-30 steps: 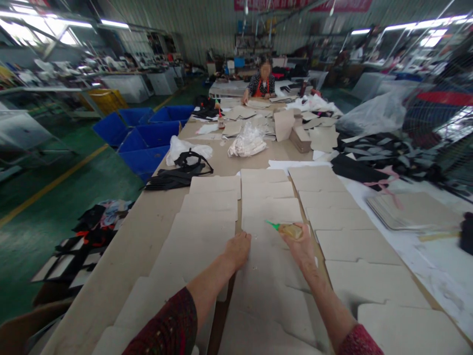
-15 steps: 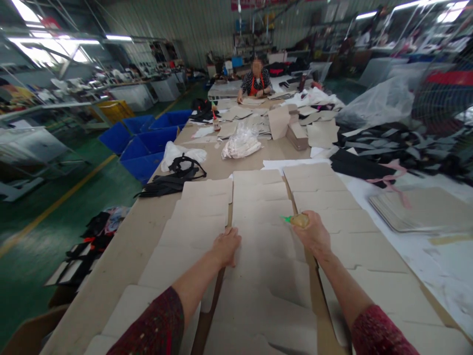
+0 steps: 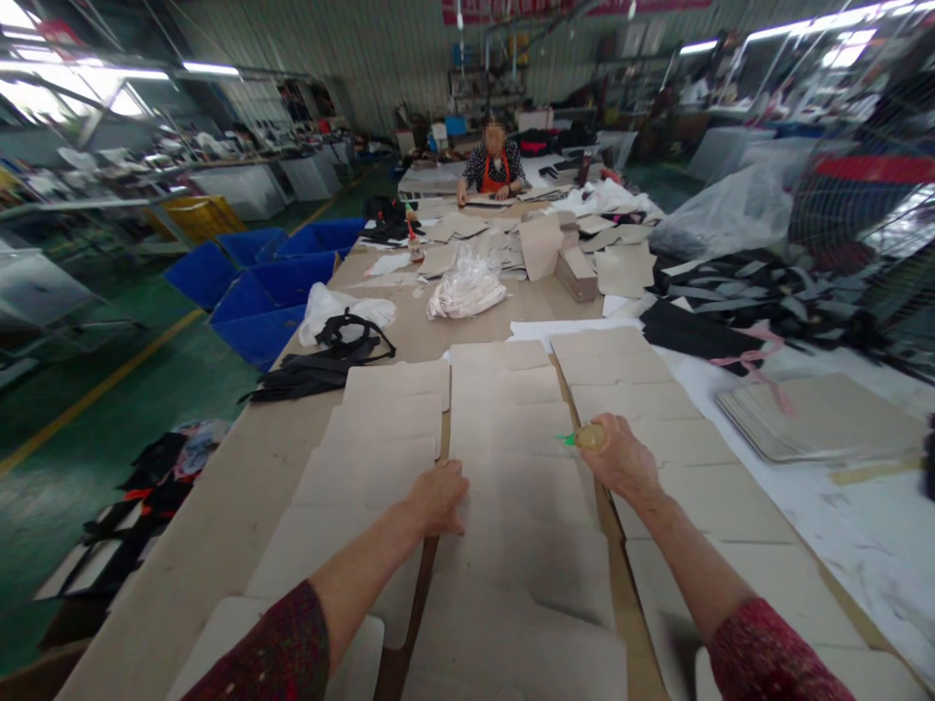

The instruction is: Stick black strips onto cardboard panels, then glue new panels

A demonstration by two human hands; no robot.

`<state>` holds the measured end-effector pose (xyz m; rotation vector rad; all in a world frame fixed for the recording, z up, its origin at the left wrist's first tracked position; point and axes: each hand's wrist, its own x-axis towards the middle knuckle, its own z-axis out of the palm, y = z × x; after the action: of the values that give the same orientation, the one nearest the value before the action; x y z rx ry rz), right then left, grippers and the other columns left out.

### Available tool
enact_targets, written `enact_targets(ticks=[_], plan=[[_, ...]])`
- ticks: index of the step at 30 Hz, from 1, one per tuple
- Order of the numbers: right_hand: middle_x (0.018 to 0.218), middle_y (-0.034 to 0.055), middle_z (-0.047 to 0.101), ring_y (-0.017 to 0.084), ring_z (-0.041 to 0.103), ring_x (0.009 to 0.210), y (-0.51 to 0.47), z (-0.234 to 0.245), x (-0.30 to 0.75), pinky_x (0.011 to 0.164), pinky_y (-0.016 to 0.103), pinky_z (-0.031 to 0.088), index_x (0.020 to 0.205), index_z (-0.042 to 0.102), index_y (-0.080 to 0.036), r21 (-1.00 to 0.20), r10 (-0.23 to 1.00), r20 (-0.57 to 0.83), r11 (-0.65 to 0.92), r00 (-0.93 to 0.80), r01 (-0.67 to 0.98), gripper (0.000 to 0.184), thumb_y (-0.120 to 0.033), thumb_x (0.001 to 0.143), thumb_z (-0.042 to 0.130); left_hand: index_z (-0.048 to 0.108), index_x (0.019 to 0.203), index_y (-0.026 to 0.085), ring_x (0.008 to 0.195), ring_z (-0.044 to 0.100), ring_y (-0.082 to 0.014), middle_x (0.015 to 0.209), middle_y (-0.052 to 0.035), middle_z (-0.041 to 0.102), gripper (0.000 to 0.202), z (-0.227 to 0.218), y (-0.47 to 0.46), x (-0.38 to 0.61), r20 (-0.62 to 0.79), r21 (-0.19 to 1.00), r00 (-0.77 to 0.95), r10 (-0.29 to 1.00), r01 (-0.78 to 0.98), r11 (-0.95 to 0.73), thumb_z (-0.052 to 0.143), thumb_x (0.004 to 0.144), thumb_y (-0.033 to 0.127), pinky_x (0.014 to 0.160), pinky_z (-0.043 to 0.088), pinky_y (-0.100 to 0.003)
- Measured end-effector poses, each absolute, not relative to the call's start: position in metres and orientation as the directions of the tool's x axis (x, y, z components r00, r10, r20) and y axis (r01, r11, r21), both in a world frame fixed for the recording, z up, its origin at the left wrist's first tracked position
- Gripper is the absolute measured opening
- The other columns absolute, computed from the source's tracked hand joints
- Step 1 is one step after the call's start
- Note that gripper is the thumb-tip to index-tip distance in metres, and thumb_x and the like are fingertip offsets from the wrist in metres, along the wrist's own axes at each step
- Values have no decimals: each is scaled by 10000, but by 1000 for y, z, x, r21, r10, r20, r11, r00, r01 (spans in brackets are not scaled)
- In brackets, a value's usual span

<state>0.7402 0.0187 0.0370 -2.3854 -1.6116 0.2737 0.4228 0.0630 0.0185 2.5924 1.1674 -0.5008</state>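
Observation:
My right hand (image 3: 622,461) is closed around a small glue bottle (image 3: 591,437) of yellowish stuff. Its green nozzle (image 3: 567,440) points left, just over the right side of the middle column of overlapping grey-beige cardboard sheets (image 3: 511,497). At that column's left edge rests my left hand (image 3: 440,495), thumb and fingers apart, fingertips touching the sheets. Whether it pinches an edge is hidden. Similar overlapping sheets lie in a left column (image 3: 351,477) and a right column (image 3: 705,492).
On the table (image 3: 211,487) beyond lie black straps (image 3: 314,375), a clear plastic bag (image 3: 467,287) and a cardboard stack (image 3: 577,273). More stacked sheets (image 3: 818,414) lie at right near a fan (image 3: 862,214). Blue bins (image 3: 270,312) stand left. A co-worker (image 3: 494,170) sits at the far end.
The view has shifted slightly, so the table appears a little farther left. The nozzle sits slightly farther right over the middle column. My left hand stays at the same edge.

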Motion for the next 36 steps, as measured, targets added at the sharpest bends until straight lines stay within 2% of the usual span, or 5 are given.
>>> enact_targets(ticks=[5,12,20,28,36], plan=[[1043,22,594,190,623,824,23,37,736,622,277,364,1043,532,-253,-375,938,-38,-333,344,865,283,-429,834,603,612,1088,153,1117,567,-238,1165,-84,615,260,16,75,423,-373,98,636,675,751,-653,596,907,339,961,475,-467],[1095,33,583,196,614,811,35,32,717,648,298,400,1103,532,-265,-404,901,28,-385,432,830,329,-448,832,567,617,1081,150,1041,612,-216,1109,-71,640,242,7,86,428,-338,83,633,696,757,-648,596,917,328,914,517,-447],[980,26,639,206,618,821,48,23,697,704,299,468,1106,533,-240,-719,857,40,-332,514,610,526,-487,678,713,634,1019,144,1037,612,-209,1094,-70,644,194,1,87,425,-317,93,638,702,757,-646,603,914,303,901,525,-429],[1094,35,604,212,616,892,57,26,633,722,303,444,1096,522,-241,-578,975,92,-111,200,809,389,-354,751,662,608,1118,144,1165,554,-251,1275,-100,570,247,-5,81,426,-247,75,626,740,774,-629,608,907,272,941,509,-462],[1113,29,580,167,616,748,67,32,611,592,275,332,1109,517,-251,-352,995,39,-69,88,934,297,-316,832,603,622,1065,139,1110,582,-234,1163,-81,618,199,-1,87,427,-261,81,635,727,765,-639,609,906,258,906,525,-439]])
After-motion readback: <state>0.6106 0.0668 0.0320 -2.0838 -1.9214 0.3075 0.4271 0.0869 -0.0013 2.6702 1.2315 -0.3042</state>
